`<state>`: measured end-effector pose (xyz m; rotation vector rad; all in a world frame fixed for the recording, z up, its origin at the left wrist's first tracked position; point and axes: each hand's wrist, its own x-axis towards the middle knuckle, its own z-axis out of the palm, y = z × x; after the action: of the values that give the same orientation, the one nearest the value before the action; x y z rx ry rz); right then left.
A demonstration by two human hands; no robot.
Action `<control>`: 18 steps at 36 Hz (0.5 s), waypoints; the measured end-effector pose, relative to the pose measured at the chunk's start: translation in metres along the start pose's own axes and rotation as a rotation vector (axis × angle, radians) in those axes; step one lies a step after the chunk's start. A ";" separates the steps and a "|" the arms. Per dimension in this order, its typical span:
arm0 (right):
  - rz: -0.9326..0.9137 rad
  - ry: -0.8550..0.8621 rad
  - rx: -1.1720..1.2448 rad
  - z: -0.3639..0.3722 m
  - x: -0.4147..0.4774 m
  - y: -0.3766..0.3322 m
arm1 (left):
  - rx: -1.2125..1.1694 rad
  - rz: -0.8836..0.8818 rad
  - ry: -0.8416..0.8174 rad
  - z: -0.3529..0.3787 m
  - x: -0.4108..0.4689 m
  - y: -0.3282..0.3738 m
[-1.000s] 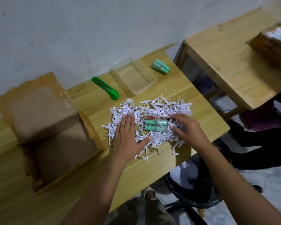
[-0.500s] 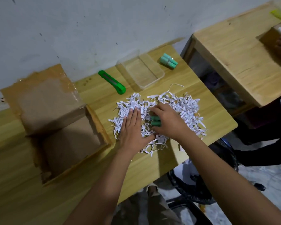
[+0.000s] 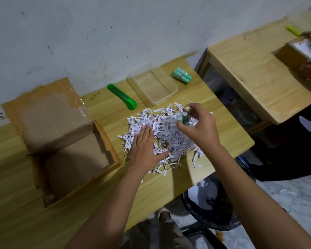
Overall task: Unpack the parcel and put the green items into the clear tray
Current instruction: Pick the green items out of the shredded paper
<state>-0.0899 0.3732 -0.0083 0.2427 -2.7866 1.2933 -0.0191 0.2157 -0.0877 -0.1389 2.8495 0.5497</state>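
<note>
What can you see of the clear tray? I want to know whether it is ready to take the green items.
The clear tray is a shallow rectangular container of see-through plastic with rounded corners and a raised rim. It sits flat and open side up on the wooden table near the wall, angled to the table edge, and looks empty. Nothing touches it: the green utility knife, the loose green cylinders and the shredded paper lie apart from it.
</note>
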 end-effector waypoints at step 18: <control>0.385 -0.017 0.563 -0.008 -0.014 0.035 | -0.011 0.003 -0.044 -0.003 0.000 -0.001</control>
<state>-0.0819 0.4031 -0.0314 -0.2801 -2.4878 2.1524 -0.0199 0.2137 -0.0856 -0.1233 2.8049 0.5619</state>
